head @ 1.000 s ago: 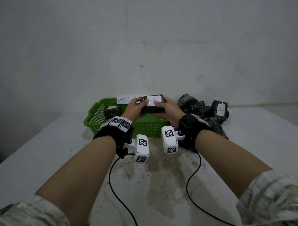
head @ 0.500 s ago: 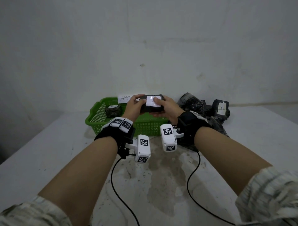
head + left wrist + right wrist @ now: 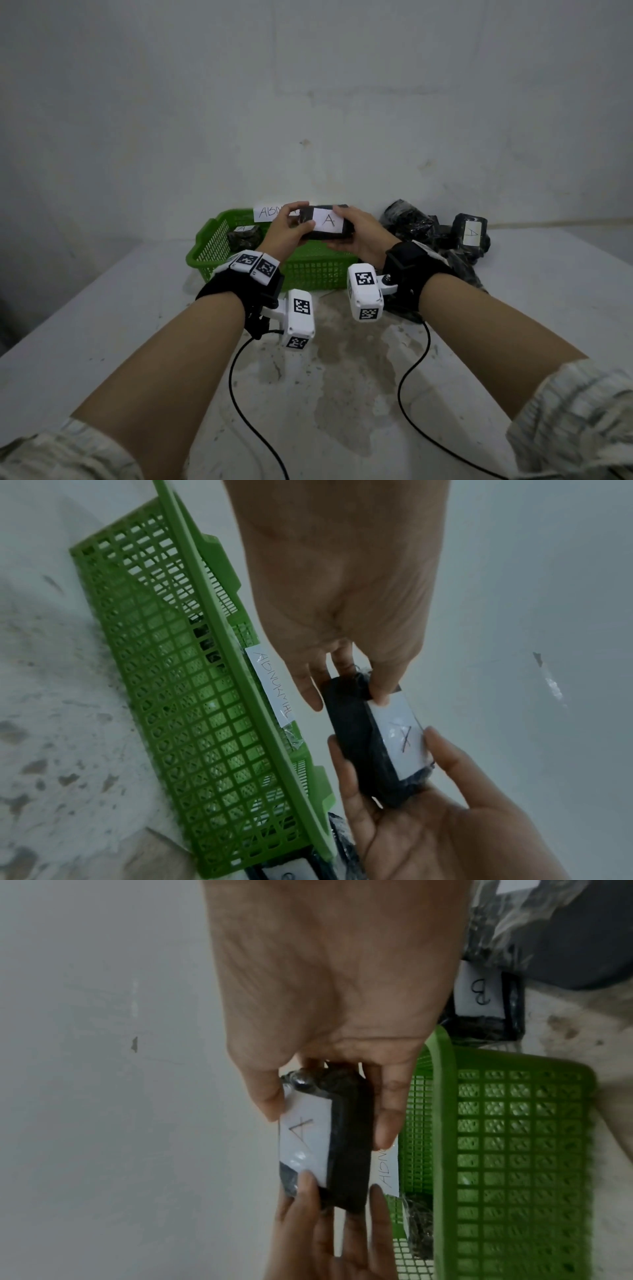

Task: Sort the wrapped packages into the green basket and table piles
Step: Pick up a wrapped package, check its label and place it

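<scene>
Table (image 3: 102,325) under us carried everything, pale and stained near the middle. Toward its far edge sat the green basket (image 3: 308,270), a paper tag (image 3: 269,212) taped on its back rim reading something like "ABNORMAL", so we judged it was meant for rejects; one wrapped package (image 3: 243,236) already lay inside at its left end. To the right of the basket lay the heap of dark wrapped packages (image 3: 438,233), one showing an "A" label, and the right wrist view caught one marked "B" (image 3: 479,999) just outside the basket's corner.

We held one package (image 3: 327,222) above the basket's back half, label face tilted up toward us, presumably so the "A" could be read before choosing its place. Our left hand (image 3: 287,229) pinched its left end, thumb on top and fingers beneath; our right hand (image 3: 359,233) clasped the right end the same way, fingers curled round it.
</scene>
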A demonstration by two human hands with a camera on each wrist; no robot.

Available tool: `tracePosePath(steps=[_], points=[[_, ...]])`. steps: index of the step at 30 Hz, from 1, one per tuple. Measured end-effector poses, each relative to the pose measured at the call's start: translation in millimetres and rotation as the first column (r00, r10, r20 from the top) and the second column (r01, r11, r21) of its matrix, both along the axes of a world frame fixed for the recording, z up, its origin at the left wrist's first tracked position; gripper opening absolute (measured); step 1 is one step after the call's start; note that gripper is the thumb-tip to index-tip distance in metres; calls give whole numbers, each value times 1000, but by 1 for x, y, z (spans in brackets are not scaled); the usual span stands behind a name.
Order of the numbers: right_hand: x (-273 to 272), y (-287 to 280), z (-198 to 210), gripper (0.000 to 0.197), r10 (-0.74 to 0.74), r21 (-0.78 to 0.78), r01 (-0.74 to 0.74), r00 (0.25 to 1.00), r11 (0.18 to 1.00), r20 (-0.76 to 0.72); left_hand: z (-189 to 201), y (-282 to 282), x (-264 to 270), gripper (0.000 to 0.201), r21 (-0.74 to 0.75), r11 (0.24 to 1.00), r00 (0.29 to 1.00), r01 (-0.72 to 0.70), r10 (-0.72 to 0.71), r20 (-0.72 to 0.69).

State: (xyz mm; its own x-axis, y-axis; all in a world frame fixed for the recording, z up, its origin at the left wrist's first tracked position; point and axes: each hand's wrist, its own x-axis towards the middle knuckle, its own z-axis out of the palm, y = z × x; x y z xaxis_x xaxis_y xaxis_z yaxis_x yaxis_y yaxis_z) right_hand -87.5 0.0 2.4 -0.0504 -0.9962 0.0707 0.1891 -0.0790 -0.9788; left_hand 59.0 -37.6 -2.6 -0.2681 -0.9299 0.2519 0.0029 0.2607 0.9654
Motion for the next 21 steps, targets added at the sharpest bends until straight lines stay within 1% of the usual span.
tracePosePath(steps=[2, 4, 6, 7, 9, 11, 12, 13, 14, 16, 18, 19, 21], points=[[0, -1, -1, 17, -14, -11, 16, 992, 1000, 126, -4, -1, 1, 45, 11, 999, 997, -47, 46, 59], [1, 0, 1, 7, -25, -46, 35, 980, 998, 195, -5, -1, -1, 45, 82, 993, 995, -90, 86, 46], [4, 0, 2, 20, -41, -82, 54, 987, 995, 155, -4, -1, -2, 38, 174, 980, 993, -97, 106, -44], [5, 1, 2, 26, -45, -115, 55, 994, 992, 95, -2, -1, -2, 37, 219, 973, 990, -74, 97, -99], [8, 3, 1, 34, -25, -172, 16, 999, 985, -47, 1, -1, -4, 44, 284, 959, 978, 21, 39, -204], [10, 7, 3, 37, 21, -202, -54, 986, 978, -163, 6, 2, -5, 52, 303, 950, 962, 81, 4, -272], [11, 9, 3, 35, 38, -216, -74, 985, 974, -170, 8, 3, -5, 52, 301, 950, 955, 86, 8, -297], [11, 11, 5, 31, 42, -227, -74, 989, 971, -144, 10, 2, -5, 49, 298, 951, 949, 82, 18, -315], [12, 11, 6, 26, 29, -227, -48, 996, 973, -87, 11, 3, -5, 44, 289, 954, 946, 76, 23, -323], [11, 10, 8, 17, -57, -198, 56, 998, 979, 3, 11, 3, -3, 41, 269, 960, 950, 82, 7, -312], [10, 9, 7, 12, -138, -137, 135, 990, 981, -15, 10, 4, 0, 43, 246, 962, 967, 115, -51, -251], [9, 8, 7, 10, -144, -106, 139, 989, 985, -41, 8, 4, 1, 43, 232, 964, 972, 133, -81, -219], [10, 9, 6, 11, -105, -58, 100, 991, 993, -87, 8, 5, 3, 43, 212, 964, 973, 164, -122, -196]])
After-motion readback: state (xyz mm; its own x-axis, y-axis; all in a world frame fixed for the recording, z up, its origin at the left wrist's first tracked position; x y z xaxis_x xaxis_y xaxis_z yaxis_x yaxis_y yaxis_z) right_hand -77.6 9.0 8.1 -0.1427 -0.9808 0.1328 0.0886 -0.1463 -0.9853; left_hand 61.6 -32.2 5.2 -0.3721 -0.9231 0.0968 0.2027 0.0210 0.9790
